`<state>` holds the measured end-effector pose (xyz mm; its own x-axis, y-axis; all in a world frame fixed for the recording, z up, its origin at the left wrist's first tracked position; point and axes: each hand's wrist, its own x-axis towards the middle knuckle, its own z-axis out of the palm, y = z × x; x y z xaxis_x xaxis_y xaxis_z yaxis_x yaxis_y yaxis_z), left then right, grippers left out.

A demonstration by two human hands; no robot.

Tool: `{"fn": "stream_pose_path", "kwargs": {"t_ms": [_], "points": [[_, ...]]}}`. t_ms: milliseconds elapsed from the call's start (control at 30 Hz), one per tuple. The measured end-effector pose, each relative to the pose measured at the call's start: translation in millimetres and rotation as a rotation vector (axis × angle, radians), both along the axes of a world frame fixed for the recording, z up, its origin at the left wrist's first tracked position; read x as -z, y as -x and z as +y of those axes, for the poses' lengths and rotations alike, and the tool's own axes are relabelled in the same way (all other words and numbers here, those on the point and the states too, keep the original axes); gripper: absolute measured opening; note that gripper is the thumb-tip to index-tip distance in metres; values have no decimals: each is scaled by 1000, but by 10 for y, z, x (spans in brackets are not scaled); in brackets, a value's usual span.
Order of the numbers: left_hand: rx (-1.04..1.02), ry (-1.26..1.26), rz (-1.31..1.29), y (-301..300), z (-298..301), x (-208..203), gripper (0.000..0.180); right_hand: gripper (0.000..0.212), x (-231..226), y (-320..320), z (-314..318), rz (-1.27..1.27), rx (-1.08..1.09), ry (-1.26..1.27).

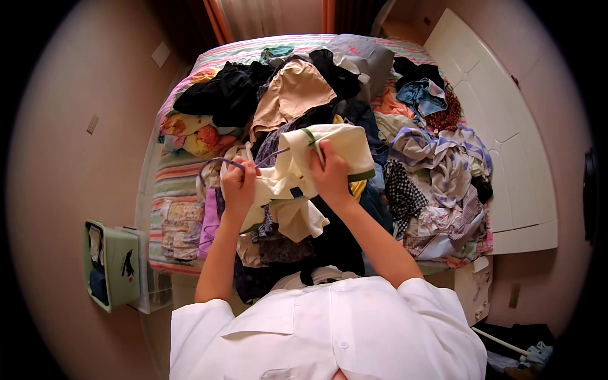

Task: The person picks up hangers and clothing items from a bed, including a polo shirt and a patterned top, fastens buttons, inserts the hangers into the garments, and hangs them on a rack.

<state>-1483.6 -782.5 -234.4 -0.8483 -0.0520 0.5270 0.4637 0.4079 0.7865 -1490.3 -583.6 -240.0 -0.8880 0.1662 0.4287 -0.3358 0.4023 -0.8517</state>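
Seen from above, we stood at the foot of a bed, in a white shirt [316, 329], bare forearms reaching forward. Our left hand [239, 185] was curled into a fist around a thin, curved purple piece [214, 162], perhaps a hanger or a strap; we could not tell which. Our right hand [330, 172] was closed, thumb uppermost, on a cream garment [351, 149] with green edging. The garment was between and below our hands, over the middle of the heap. Gripping it at separate places seemed to bear its weight and open out part of the cloth, while a lower fold hung loose.

The bed [170, 183] had a striped cover, showing mostly at the left. Clothes lay in loose mounds, perhaps grouped for easy reach: black clothing [225, 92] and beige shorts [294, 92] toward the far side, lilac-and-white cloth [446, 164] and a black-and-white checked piece [402, 197] at the right. A grey pillow-like bundle [366, 58] sat at the far end.

Orange curtains [217, 22] hung beyond; a white panel [487, 120] leaned along the right, and a pale green bin [130, 285] holding dark cloth stood at the left.
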Motion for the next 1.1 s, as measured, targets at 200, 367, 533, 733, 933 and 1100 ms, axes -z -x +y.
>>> {"fn": "stream_pose_path", "kwargs": {"t_ms": [200, 367, 533, 733, 933, 1100], "points": [[41, 59, -128, 43, -84, 160, 30, 14, -13, -81, 100, -43, 9, -343], [80, -164, -412, 70, -166, 117, 41, 16, 255, -61, 448, -223, -49, -112], [224, -423, -941, 208, -183, 407, 41, 15, 169, -177, 785, -458, -129, -36], [104, 462, -797, 282, 201, 1649, 43, 26, 688, -306, 718, -394, 29, -580], [169, 595, -416, -119, 653, 1824, 43, 34, 1313, -505, 557, -139, -366, -894], [204, 777, -161, -114, 669, 1901, 37, 33, 1453, -431, 506, -221, -320, -900]]}}
